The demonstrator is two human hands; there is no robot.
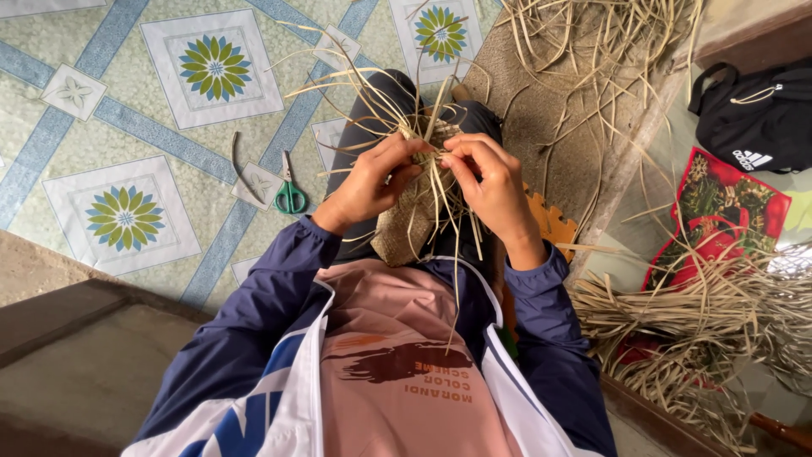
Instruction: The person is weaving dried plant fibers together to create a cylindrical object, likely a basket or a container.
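A half-woven piece of dried straw rests on my lap, with loose pale strands fanning up and out from its top edge. My left hand pinches strands at the upper rim of the weave. My right hand grips neighbouring strands right beside it, fingertips almost touching those of the left. Both hands are closed on straw strands. The lower part of the woven piece hangs between my knees, and my blue jacket sleeves frame it.
Green-handled scissors lie on the patterned tile floor to the left, beside a curved strip. A woven mat with loose straw lies ahead, a straw heap at right, a black bag far right.
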